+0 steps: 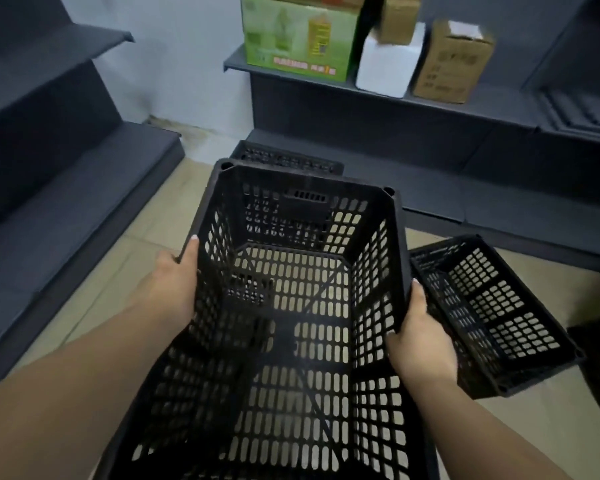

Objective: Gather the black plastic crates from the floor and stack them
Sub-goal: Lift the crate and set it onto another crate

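A large black perforated plastic crate [291, 306] fills the middle of the view, open side up, held between both hands. My left hand [174, 285] grips its left rim and my right hand [420, 341] grips its right rim. A second black crate [492, 313] lies on the tiled floor just right of my right hand. A third black crate [284, 159] sits on the floor beyond the held crate, mostly hidden behind its far rim.
Dark grey shelving [49, 188] lines the left side, and another unit [430, 150] runs along the back and right. On the back shelf stand a green carton [295, 43], a white box [388, 64] and brown cartons [451, 64]. Beige floor tiles [146, 223] show between them.
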A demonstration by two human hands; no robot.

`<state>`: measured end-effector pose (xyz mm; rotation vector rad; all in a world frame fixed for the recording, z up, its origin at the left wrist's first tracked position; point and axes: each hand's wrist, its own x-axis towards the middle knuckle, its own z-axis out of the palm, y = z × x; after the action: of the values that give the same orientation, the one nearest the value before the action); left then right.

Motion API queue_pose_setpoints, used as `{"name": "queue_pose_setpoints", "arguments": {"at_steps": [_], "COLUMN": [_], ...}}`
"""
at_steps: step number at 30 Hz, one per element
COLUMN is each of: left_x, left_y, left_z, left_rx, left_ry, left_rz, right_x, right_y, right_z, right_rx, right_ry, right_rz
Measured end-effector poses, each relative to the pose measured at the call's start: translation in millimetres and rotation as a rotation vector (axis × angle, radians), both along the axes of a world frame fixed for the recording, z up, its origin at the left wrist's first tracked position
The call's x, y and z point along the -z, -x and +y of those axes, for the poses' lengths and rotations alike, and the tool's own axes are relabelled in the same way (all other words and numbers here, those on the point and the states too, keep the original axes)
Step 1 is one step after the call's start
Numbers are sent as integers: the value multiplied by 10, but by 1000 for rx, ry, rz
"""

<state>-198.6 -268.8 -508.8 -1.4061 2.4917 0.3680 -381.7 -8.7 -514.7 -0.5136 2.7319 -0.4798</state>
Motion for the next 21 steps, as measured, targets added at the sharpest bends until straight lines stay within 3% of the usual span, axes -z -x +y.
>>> {"name": "queue_pose_setpoints", "arguments": {"at_steps": [10, 21], "left_x": [192, 878], "left_y": [-950, -1232], "left_z": [-1371, -2200], "left_rx": [88, 154], "left_ry": [11, -10], "left_rz": [-50, -85], "right_x": [340, 883], "right_y": [-1073, -1571], "right_z": [-1293, -2013], "right_rx": [56, 138], "right_ry": [-9, -19], "right_rz": [-63, -40]}}
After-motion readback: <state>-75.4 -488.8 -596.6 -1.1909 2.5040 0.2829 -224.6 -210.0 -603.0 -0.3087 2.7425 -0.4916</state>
